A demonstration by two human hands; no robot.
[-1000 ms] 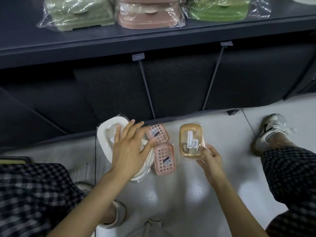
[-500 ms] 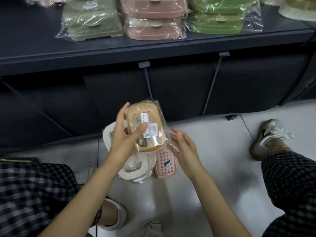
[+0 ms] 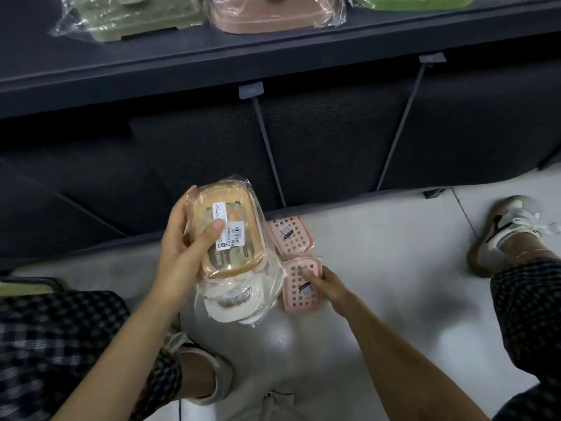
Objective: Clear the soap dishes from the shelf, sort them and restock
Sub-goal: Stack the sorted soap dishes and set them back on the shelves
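My right hand (image 3: 329, 284) lies with fingertips on the near pink dish (image 3: 303, 284) on the floor (image 3: 394, 284), grip unclear. My left hand (image 3: 185, 238) grips the wrapped orange dish (image 3: 230, 232), thumb across its label, above the white dishes (image 3: 236, 302). Beyond my right fingertips sits another pink dish (image 3: 290, 237); farther up, wrapped dishes (image 3: 273, 13) line the shelf (image 3: 212, 65).

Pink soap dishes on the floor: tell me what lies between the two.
Nothing. In the head view the farther pink dish and the nearer pink dish sit almost edge to edge.
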